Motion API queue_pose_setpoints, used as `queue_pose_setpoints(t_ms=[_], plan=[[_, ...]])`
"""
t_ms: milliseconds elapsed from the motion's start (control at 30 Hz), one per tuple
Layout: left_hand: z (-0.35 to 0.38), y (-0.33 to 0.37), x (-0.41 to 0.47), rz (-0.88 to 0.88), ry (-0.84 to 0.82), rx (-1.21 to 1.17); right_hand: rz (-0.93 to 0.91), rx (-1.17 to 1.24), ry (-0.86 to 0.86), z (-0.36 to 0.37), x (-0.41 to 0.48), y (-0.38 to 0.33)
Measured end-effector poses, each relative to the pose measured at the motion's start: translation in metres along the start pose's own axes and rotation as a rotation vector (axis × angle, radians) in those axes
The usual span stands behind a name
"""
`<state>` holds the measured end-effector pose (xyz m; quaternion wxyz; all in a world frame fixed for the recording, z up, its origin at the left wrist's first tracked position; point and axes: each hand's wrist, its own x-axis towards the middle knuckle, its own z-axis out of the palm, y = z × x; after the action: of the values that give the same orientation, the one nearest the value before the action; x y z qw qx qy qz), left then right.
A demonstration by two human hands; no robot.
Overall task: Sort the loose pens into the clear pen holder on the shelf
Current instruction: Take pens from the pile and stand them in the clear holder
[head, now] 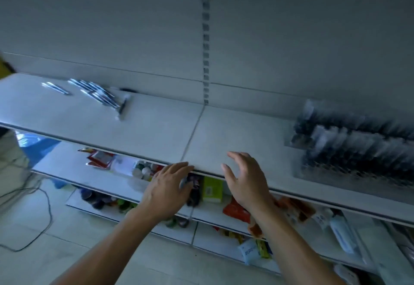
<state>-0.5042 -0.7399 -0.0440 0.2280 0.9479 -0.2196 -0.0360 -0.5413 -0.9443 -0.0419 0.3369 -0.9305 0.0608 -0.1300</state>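
Several loose pens lie scattered on the far left of the white shelf, one darker pen lying apart toward the front. At the shelf's right end stands the clear pen holder, tiered and packed with dark pens, blurred by motion. My left hand hovers at the shelf's front edge, fingers spread and empty. My right hand is just right of it, over the shelf's front edge, fingers curled apart and holding nothing. Both hands are far from the pens and the holder.
Lower shelves below hold packets, a green box, an orange packet and small items. A cable trails over the floor at the left. A slotted upright runs up the back wall.
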Motion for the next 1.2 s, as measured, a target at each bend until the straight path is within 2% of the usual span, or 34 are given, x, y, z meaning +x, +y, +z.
queue_pose_setpoints(t_ms=[133,367,567,700,800,933,1000,1100,1200], plan=[[-0.046,-0.093,-0.006,-0.105,0.025,0.038,-0.050,-0.055,-0.126,0.075,0.049,-0.069],[-0.122,-0.244,0.020,-0.153,-0.005,0.124,-0.028,-0.117,-0.271,0.192,0.117,-0.181],[-0.148,-0.308,0.083,-0.172,-0.065,0.143,-0.009,-0.248,-0.303,0.242,0.183,-0.227],[-0.158,-0.327,0.130,-0.110,-0.067,0.215,-0.068,-0.312,-0.219,0.276,0.209,-0.227],[-0.165,-0.337,0.167,-0.024,-0.120,0.293,-0.090,-0.400,-0.151,0.292,0.208,-0.216],[-0.169,-0.353,0.213,0.105,-0.166,0.405,-0.117,-0.346,0.002,0.297,0.211,-0.209],[-0.170,-0.360,0.224,0.226,-0.159,0.422,-0.133,-0.283,0.052,0.300,0.213,-0.202],[-0.165,-0.378,0.238,0.534,0.079,0.385,-0.127,-0.231,0.125,0.301,0.214,-0.199],[-0.164,-0.389,0.249,0.701,0.227,0.424,-0.103,-0.220,0.197,0.298,0.212,-0.204]])
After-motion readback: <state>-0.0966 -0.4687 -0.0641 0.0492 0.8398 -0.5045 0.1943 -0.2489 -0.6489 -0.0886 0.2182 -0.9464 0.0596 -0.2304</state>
